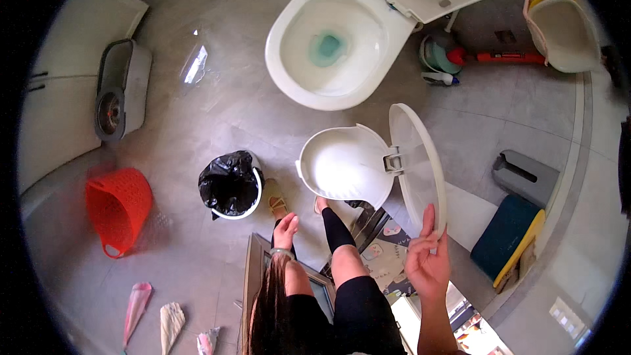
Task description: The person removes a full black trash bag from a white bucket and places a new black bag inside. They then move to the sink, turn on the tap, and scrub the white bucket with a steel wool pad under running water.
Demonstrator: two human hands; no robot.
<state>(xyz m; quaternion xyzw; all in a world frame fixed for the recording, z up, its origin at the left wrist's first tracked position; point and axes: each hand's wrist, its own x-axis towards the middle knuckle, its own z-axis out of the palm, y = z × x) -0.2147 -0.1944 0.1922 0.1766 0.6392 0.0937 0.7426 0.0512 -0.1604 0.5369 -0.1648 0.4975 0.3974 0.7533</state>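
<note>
My right hand (430,261) grips the rim of a round white plastic lid (419,172), raised on its hinge and standing on edge. The hinge joins it to a white plastic bin top (345,163), held up over the floor in front of my feet. My left hand (286,231) is raised over my leg, fingers together and slightly bent, with nothing seen in it; a bracelet circles the wrist. Ahead of it and to the left stands a trash bin lined with a black plastic bag (230,185). Beyond the bin top is a white toilet bowl (340,49) with blue-green water.
At left are a red plastic basket (121,207) and a grey and white mop bucket (125,88). At right stand a grey plastic holder (525,177), a dark teal board with yellow edge (505,236) and, by the toilet, a small bucket (438,54). A framed door (256,266) is near my legs.
</note>
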